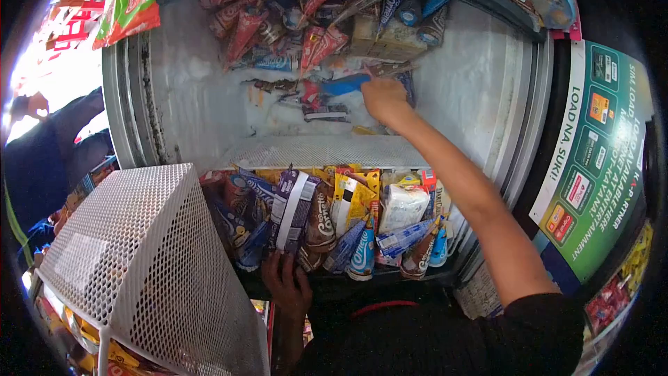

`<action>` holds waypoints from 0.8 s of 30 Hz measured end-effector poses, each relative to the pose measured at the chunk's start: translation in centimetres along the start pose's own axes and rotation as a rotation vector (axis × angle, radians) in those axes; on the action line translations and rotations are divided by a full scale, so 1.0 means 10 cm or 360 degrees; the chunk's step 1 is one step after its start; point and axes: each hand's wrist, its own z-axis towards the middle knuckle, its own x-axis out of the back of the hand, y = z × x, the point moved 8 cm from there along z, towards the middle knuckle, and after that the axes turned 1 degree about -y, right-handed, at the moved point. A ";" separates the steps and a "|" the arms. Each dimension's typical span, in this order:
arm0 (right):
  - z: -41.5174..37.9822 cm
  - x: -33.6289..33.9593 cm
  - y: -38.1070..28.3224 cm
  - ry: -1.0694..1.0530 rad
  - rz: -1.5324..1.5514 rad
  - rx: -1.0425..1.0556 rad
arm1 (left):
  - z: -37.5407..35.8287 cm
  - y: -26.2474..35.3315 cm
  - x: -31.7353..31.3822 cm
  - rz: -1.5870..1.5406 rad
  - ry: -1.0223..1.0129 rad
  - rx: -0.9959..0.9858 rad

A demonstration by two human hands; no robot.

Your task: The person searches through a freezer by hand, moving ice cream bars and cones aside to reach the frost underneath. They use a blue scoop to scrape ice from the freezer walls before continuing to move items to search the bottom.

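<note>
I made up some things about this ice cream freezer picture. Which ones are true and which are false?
1. The right hand reaches deep into the freezer and touches a blue wrapper. True.
2. The left hand is holding a spoon. False: it rests at the near edge of the freezer, under the packed ice creams, with no spoon in sight.
3. A white mesh basket sits at the near left. True.
4. The freezer walls are clean and dry. False: they are coated with white frost.
5. The green poster hangs on the left. False: it is on the right side.
</note>
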 end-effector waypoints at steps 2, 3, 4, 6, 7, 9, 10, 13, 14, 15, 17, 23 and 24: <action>0.01 -0.10 0.03 0.0226 -0.0029 -0.0017 | 0.00 -0.03 -0.03 -0.0022 0.0007 -0.0022; 0.04 -0.10 0.03 0.0235 -0.0039 -0.0005 | 0.01 -0.04 -0.02 -0.0024 0.0024 -0.0014; 0.00 -0.24 0.03 0.0045 0.0014 -0.0029 | -0.02 -0.03 0.00 -0.0026 0.0000 -0.0012; 0.00 -0.22 0.12 -0.0108 0.0053 -0.0075 | 0.05 -0.04 -0.02 -0.0035 0.0007 -0.0044; -0.05 -0.09 0.15 -0.0037 -0.0033 -0.0117 | 0.04 -0.05 -0.03 -0.0047 -0.0002 -0.0022; -0.09 -0.11 0.13 -0.0010 -0.0098 -0.0150 | -0.02 -0.07 -0.04 -0.0053 -0.0053 0.0023; -0.03 -0.12 0.17 0.0166 -0.0101 -0.0156 | -0.01 -0.05 -0.03 -0.0044 -0.0063 0.0038; -0.06 -0.43 0.16 0.0346 -0.0052 -0.0128 | 0.04 -0.05 -0.03 -0.0006 -0.0032 0.0033; -0.16 -0.62 0.10 0.0080 -0.0102 -0.0033 | 0.02 -0.04 -0.03 0.0016 -0.0032 0.0020; -0.19 -0.73 0.10 -0.0173 -0.0161 0.0057 | 0.02 -0.04 -0.05 0.0002 -0.0021 0.0004; -0.26 -0.20 0.14 -0.0171 -0.0090 0.0006 | -0.01 -0.07 -0.06 0.0034 0.0018 -0.0006; -0.15 -0.28 0.43 -0.0226 0.0252 -0.0330 | 0.03 -0.03 -0.02 -0.0012 -0.0033 0.0031; -0.10 -0.69 0.35 -0.0284 0.0112 -0.0229 | 0.03 -0.04 -0.03 -0.0010 -0.0014 0.0036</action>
